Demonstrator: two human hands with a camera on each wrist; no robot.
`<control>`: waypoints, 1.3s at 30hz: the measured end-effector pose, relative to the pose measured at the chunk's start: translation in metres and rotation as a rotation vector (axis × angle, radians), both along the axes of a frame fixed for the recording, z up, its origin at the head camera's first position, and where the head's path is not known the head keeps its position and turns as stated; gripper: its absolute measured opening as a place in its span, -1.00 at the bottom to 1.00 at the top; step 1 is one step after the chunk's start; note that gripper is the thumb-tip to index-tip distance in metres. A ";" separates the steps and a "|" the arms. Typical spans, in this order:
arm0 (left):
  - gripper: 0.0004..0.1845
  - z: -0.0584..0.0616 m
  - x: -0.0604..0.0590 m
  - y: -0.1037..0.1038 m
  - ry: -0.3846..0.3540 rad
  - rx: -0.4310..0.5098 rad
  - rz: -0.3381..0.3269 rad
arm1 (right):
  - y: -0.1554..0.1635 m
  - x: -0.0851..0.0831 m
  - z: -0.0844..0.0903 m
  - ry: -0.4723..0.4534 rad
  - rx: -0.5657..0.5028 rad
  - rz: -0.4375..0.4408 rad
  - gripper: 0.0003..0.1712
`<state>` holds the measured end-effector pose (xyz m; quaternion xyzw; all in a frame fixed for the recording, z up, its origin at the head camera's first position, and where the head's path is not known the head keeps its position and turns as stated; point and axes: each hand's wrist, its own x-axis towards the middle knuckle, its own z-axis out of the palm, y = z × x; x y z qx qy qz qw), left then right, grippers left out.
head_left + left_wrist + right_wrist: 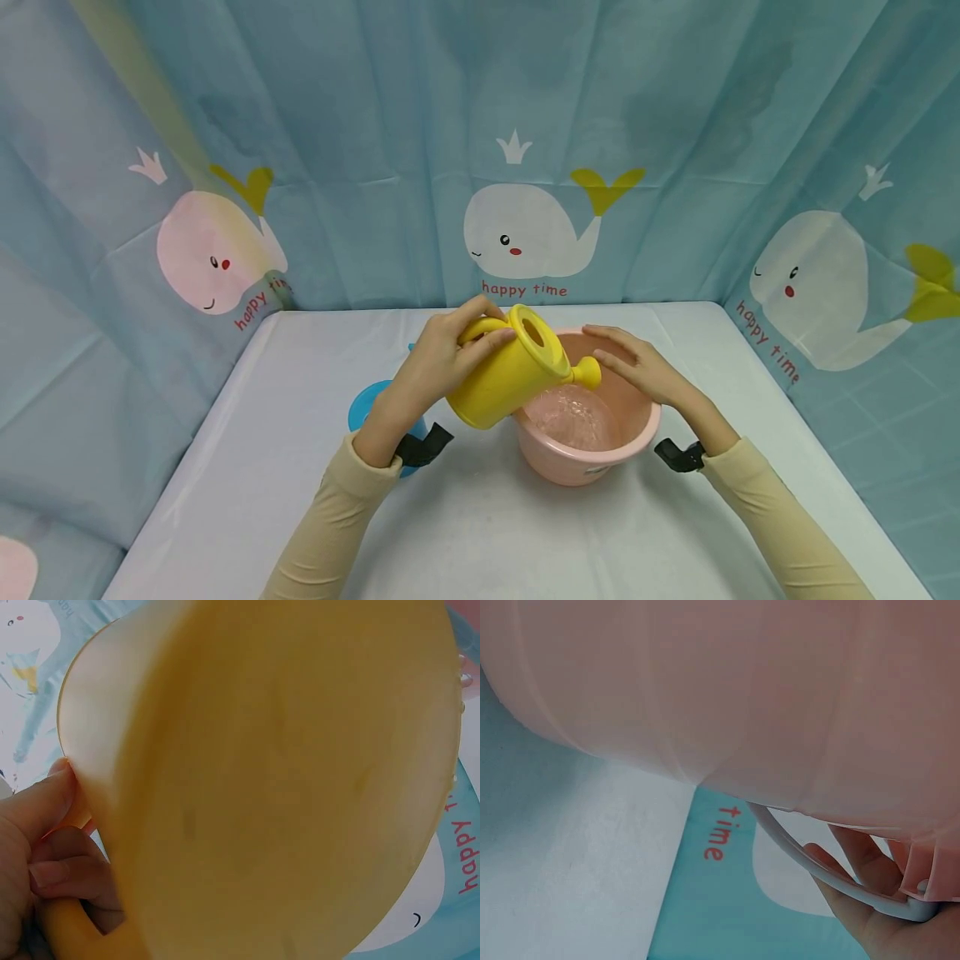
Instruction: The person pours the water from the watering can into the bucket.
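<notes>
A yellow watering can (510, 371) is tilted with its spout over a pink bucket (592, 454) that has water in it. My left hand (442, 358) grips the can's handle; the can's body (285, 780) fills the left wrist view, with my fingers (56, 859) curled round the handle. My right hand (637, 367) rests on the bucket's far right rim, fingers fairly straight. The right wrist view shows the bucket's wall (765, 697), its white wire handle (817, 874) and my palm (877, 930) beside it.
A blue bowl-like object (367, 408) sits on the white table (300, 500) behind my left forearm, mostly hidden. Teal whale-print curtains (525, 167) close in the back and both sides of the table.
</notes>
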<state>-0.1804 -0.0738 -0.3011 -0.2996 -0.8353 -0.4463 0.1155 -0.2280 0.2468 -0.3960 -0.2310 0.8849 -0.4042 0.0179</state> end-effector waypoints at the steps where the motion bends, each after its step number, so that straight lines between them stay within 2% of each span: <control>1: -0.82 0.000 0.000 0.000 0.001 0.001 -0.001 | 0.000 0.000 0.000 0.000 0.000 -0.001 -0.50; 27: -0.79 0.001 0.001 0.000 -0.019 0.008 0.010 | 0.000 -0.001 0.001 -0.017 -0.003 -0.012 -0.50; 35: -0.78 0.000 0.001 0.001 -0.023 0.004 0.011 | -0.013 0.016 0.025 -0.027 -0.007 -0.004 -0.49; 39: -0.79 -0.001 0.001 0.001 -0.020 0.007 0.008 | -0.015 0.020 0.029 -0.027 0.001 -0.005 -0.49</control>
